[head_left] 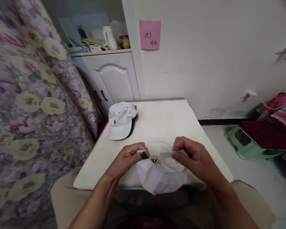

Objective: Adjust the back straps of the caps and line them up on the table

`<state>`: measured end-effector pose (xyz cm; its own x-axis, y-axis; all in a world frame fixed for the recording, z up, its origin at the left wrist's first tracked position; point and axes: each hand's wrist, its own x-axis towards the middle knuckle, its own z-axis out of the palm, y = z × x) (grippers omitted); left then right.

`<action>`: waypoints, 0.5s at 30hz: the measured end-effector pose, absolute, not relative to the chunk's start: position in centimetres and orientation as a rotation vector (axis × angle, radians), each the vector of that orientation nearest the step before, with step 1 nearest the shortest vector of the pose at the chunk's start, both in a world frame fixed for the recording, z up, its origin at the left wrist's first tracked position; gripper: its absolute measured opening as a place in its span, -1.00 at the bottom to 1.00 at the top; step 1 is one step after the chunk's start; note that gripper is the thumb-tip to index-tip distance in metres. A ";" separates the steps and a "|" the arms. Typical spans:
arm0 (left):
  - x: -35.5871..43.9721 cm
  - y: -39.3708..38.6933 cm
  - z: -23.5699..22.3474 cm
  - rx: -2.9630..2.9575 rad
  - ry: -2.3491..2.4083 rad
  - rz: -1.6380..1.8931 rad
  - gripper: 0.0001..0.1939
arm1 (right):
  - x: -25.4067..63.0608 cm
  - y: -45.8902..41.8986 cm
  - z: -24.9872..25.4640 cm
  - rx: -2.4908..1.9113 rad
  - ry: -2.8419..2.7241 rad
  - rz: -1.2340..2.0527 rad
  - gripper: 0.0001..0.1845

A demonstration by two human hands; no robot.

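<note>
A white baseball cap (160, 179) is at the near edge of the table, its back opening facing me and dark lettering partly visible. My left hand (130, 157) pinches the left side of that opening, where a small dark, shiny piece (144, 155) shows at the fingertips. My right hand (193, 156) is closed on the right side, with the white strap (166, 154) held between thumb and fingers, its loose end pointing left. The strap end and the dark piece are apart. Beyond my left hand sits another white cap (121, 119) with a small dark logo; a dark brim shows beneath it.
The caps are on a cream-covered table (164, 117) against the wall. A floral curtain (38, 121) hangs close on the left. Behind is a white cabinet (116, 79) with a white jug (110, 38) on it. A green stool (243, 143) stands to the right.
</note>
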<state>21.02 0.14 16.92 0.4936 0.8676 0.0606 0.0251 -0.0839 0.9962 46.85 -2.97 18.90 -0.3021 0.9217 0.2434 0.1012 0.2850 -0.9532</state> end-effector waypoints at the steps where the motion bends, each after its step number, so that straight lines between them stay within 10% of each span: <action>1: 21.0 0.1 16.9 1.506 0.812 0.846 -0.79 | 46.5 -2.9 18.8 -0.975 -1.639 1.105 -0.81; 15: 21.6 -0.1 16.6 1.559 0.799 0.806 -0.82 | 44.2 -2.9 17.6 -1.018 -1.646 0.861 -0.84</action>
<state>21.59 -0.12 16.63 0.5324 0.8438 0.0676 0.0608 -0.1178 0.9912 44.19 -2.93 17.60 -0.1693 0.9150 0.3663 0.2208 0.3974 -0.8907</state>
